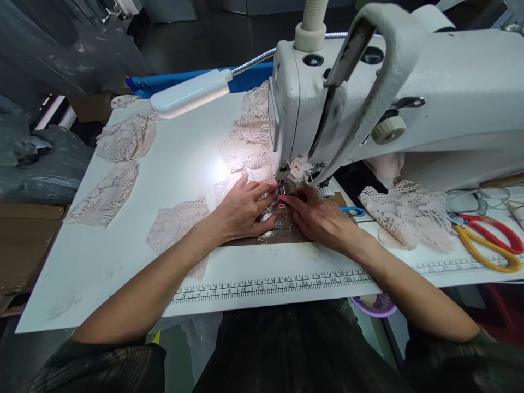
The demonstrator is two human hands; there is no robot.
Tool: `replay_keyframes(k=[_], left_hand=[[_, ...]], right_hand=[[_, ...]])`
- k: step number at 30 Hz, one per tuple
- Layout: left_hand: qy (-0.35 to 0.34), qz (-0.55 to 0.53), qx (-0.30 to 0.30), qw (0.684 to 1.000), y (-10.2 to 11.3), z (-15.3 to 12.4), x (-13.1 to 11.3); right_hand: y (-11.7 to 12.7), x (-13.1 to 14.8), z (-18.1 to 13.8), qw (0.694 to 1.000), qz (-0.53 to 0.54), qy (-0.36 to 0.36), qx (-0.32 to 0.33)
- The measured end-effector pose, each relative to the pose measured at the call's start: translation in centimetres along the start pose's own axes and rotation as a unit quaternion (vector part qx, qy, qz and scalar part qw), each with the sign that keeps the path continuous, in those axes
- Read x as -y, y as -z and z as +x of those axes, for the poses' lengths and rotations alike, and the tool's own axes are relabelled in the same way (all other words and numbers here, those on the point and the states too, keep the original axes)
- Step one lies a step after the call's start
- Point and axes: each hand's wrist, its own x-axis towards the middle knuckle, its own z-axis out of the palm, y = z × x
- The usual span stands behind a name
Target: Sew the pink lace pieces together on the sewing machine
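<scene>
Pale pink lace [245,153] lies gathered under the head of a white sewing machine [286,98]. Its near end reaches the presser foot [287,187]. My left hand [248,210] rests on this lace with fingers stretched and thumb apart, fingertips just left of the foot. From the other side, my right hand [319,215] has its fingers bent together, pinching the lace edge in front of the foot; the exact grip is partly hidden. Below both hands is a shiny metal plate [282,232]. A small pink fabric flower [300,168] hangs at the needle area.
More lace pieces lie at left [126,136] and beside my left forearm [176,218]. Another lace piece [409,215] is at right, near red-and-yellow-handled scissors [487,240]. A lamp [192,95] shines from above. A printed ruler [262,286] runs along the front edge.
</scene>
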Motion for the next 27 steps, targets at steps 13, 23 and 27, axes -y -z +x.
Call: replay_keyframes(k=[13, 23, 27], left_hand=[[-0.008, -0.011, -0.021, 1.0, -0.7, 0.0, 0.9], [0.024, -0.015, -0.009, 1.0, -0.5, 0.0, 1.0], [0.052, -0.068, 0.026, 0.996, 0.6, 0.6, 2.0]], right_hand=[[1.9, -3.6, 0.8, 0.961, 0.257, -0.107, -0.004], [-0.5, -3.0, -0.2, 0.975, 0.149, -0.109, -0.121], [-0.9, -2.6, -0.3, 0.984, 0.104, -0.096, -0.113]])
